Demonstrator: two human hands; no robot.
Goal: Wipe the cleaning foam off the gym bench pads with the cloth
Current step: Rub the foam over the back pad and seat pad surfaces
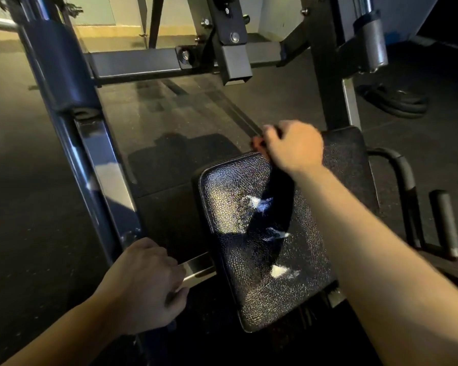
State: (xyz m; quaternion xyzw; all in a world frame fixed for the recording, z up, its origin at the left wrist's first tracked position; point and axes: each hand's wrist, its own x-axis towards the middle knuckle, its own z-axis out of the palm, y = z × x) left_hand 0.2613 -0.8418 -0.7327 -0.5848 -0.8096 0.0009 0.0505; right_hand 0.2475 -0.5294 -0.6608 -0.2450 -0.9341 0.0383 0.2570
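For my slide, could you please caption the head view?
Right hand drags dark cloth over foam-flecked seat pad; left hand grips frame bar.

I see open floor (pixel 169 122) left of the pad (pixel 262 281); frame rail (pixel 101 165) and handles (pixel 444 223) hem its sides
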